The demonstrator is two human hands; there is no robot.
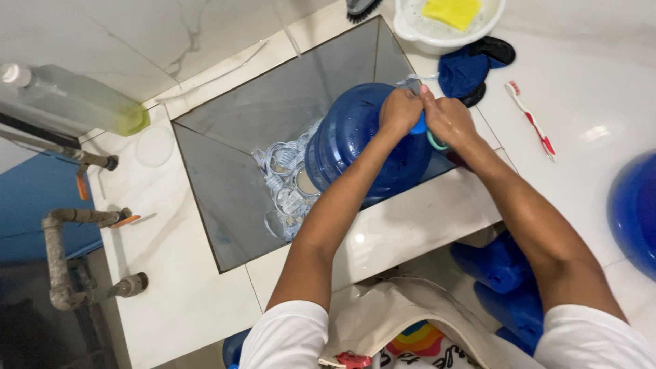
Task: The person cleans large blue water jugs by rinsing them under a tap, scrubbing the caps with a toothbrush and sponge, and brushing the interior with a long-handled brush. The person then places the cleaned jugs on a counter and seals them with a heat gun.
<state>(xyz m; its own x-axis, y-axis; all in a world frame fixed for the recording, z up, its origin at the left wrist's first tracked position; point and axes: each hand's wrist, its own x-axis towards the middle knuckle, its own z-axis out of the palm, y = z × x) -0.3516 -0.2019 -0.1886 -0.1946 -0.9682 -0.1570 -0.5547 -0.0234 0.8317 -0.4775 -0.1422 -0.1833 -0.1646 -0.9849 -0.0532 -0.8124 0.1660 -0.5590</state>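
A large blue water jug (355, 147) lies tilted in the grey stone sink (273, 102), its neck pointing toward the right rim. My left hand (400, 111) and my right hand (447, 121) are both closed around the jug's neck and its blue cap (419, 126). A teal band sits on my right wrist. Several clear plastic rings or lids (287, 184) lie in the sink beside the jug's base.
A white bowl holding a yellow sponge (451, 12) and a dark blue cloth (468, 68) sit on the white counter, with a red-and-white toothbrush (531, 119) beside them. A yellow-green bottle (75, 99) lies at left. Pipes (65, 225) run below. Another blue jug (632, 212) is at right.
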